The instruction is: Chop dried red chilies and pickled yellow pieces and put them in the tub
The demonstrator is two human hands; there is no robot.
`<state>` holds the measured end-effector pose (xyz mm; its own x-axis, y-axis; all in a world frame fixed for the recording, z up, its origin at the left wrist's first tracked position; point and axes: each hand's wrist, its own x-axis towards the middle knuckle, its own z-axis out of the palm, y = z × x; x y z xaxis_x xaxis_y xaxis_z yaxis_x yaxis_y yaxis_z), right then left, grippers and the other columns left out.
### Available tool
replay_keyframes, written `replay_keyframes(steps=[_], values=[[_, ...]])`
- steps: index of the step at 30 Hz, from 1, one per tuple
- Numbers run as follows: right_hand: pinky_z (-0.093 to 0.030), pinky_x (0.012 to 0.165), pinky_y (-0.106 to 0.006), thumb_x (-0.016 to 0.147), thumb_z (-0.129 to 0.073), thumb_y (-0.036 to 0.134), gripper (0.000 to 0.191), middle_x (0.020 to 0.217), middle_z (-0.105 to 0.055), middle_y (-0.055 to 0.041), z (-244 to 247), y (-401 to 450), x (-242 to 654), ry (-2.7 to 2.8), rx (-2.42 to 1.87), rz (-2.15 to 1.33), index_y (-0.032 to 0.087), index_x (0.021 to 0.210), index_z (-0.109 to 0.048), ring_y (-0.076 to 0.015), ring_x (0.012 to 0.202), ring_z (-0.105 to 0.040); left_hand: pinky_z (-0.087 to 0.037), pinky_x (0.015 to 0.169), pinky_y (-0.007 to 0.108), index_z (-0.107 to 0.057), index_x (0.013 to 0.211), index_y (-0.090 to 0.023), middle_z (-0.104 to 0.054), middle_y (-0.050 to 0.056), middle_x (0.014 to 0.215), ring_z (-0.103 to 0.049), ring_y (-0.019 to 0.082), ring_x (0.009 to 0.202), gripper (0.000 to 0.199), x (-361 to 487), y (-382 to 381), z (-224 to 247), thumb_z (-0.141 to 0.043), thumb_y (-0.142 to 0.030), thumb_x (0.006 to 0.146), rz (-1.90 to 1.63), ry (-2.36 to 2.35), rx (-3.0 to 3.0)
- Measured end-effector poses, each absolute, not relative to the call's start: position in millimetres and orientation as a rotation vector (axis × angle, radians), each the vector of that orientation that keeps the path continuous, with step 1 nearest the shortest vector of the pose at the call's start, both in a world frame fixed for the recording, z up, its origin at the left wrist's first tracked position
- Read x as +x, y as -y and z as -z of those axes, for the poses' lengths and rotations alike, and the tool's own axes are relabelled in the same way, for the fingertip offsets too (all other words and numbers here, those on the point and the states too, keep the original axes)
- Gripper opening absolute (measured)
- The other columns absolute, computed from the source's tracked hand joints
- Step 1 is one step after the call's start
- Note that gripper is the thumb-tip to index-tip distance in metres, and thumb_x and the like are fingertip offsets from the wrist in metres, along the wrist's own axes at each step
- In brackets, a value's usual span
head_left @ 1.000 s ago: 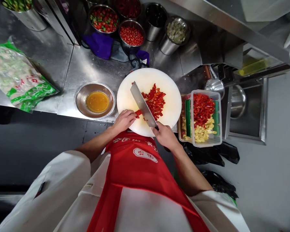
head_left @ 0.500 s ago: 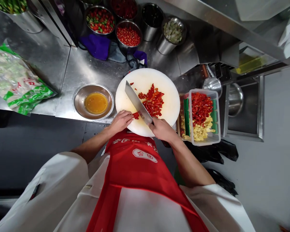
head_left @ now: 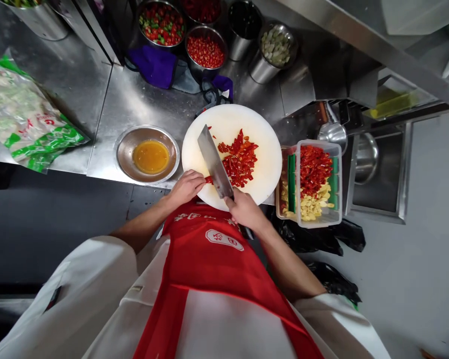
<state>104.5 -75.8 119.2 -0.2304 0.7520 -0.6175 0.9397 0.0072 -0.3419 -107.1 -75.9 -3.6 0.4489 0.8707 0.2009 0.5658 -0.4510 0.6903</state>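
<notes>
My right hand [head_left: 245, 210] is wrapped round the handle of a cleaver [head_left: 215, 162], whose broad blade slants up and to the left over a round white cutting board [head_left: 267, 134]. Closed fingers of my left hand [head_left: 187, 188] pinch a red chili pepper [head_left: 209, 179] at the board's near left edge, just left of the blade. Much of that pepper is hidden by the fingers. A heap of chopped red chili [head_left: 241, 162] lies to the right of the blade, and a few small red bits rest near the blade's far tip.
Left of the board stands a metal bowl [head_left: 120, 157] of orange liquid; a plastic bag of food [head_left: 26, 109] lies further left. A clear tub [head_left: 338, 189] with chopped chili and yellow slices is at the right. Metal pots and a purple cloth [head_left: 153, 65] line the back.
The cleaver has turned steeper and its handle has shifted a little toward me and to the left. My left hand still pinches the pepper. The whole view has shifted slightly.
</notes>
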Motion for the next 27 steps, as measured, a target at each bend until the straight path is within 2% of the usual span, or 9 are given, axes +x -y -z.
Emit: replay_keyframes(steps=[5,10,14,18,21,23,25,27], values=[[-0.046,0.078,-0.032,0.097,-0.044,0.03,0.025,0.099,-0.072,-0.0165,-108.8,73.3,94.6,-2.045,1.821,0.953,0.013,0.109,-0.058,-0.0278,0.094,-0.068,-0.046,0.093,0.039,-0.07,0.103,-0.019,-0.069,0.007,0.105,-0.058,0.02,0.098,0.026,-110.1,75.4,4.8,-0.045,-0.028,0.099,-0.7,-1.152,2.179],[-0.048,0.068,-0.031,0.099,-0.039,0.034,0.025,0.077,-0.071,-0.0088,-116.2,79.9,96.5,-1.923,1.83,1.302,0.017,0.105,-0.056,-0.023,0.069,-0.068,-0.047,0.094,0.039,-0.069,0.104,-0.02,-0.067,0.007,0.105,-0.058,0.02,0.099,0.026,-114.2,77.7,2.0,-0.045,-0.028,0.099,-0.709,-1.209,2.143],[-0.049,0.069,-0.031,0.094,-0.043,0.03,0.019,0.078,-0.07,-0.0095,-96.6,90.2,86.9,-1.931,2.012,1.257,0.017,0.101,-0.055,-0.0235,0.074,-0.068,-0.047,0.09,0.038,-0.07,0.101,-0.019,-0.068,0.007,0.1,-0.057,0.021,0.096,0.027,-115.2,77.6,2.0,-0.044,-0.028,0.1,-0.695,-1.218,2.171],[-0.045,0.049,-0.026,0.091,-0.048,0.036,0.015,0.059,-0.059,0.0022,-83.8,78.2,102.2,-1.884,2.141,1.623,0.022,0.089,-0.051,-0.0163,0.048,-0.059,-0.046,0.088,0.038,-0.069,0.1,-0.018,-0.068,0.007,0.097,-0.057,0.021,0.094,0.028,-109.0,70.7,-0.1,-0.042,-0.026,0.1,-0.613,-1.174,2.255],[-0.04,0.04,-0.024,0.087,-0.054,0.043,0.021,0.055,-0.052,0.0072,-86.1,74.5,135.4,-1.771,2.4,1.905,0.023,0.086,-0.048,-0.0124,0.038,-0.051,-0.046,0.087,0.039,-0.069,0.097,-0.019,-0.068,0.008,0.095,-0.058,0.022,0.094,0.029,-96.4,51.8,-1.8,-0.042,-0.027,0.1,-0.552,-1.161,2.337],[-0.041,0.038,-0.023,0.083,-0.06,0.046,0.027,0.055,-0.052,0.0079,-86.7,82.1,161.6,-1.652,2.611,2.028,0.023,0.085,-0.047,-0.0114,0.038,-0.05,-0.046,0.09,0.041,-0.069,0.097,-0.02,-0.067,0.008,0.1,-0.058,0.023,0.098,0.026,-87.8,27.1,-1.0,-0.045,-0.028,0.098,-0.579,-1.221,2.346],[-0.041,0.038,-0.024,0.079,-0.065,0.048,0.032,0.056,-0.053,0.0075,-83.3,98.6,187.1,-1.475,2.785,2.126,0.023,0.083,-0.045,-0.0112,0.038,-0.05,-0.045,0.097,0.045,-0.068,0.104,-0.019,-0.064,0.01,0.116,-0.055,0.027,0.111,0.024,-82.3,-6.9,2.0,-0.049,-0.03,0.095,-0.673,-1.371,2.293],[-0.041,0.037,-0.025,0.076,-0.069,0.049,0.036,0.056,-0.053,0.0073,-75.8,122.5,208.8,-1.271,2.881,2.222,0.023,0.081,-0.044,-0.0113,0.038,-0.049,-0.04,0.106,0.05,-0.064,0.117,-0.018,-0.055,0.013,0.135,-0.048,0.031,0.127,0.032,-79.2,-43.4,6.8,-0.053,-0.035,0.093,-0.763,-1.551,2.193]])
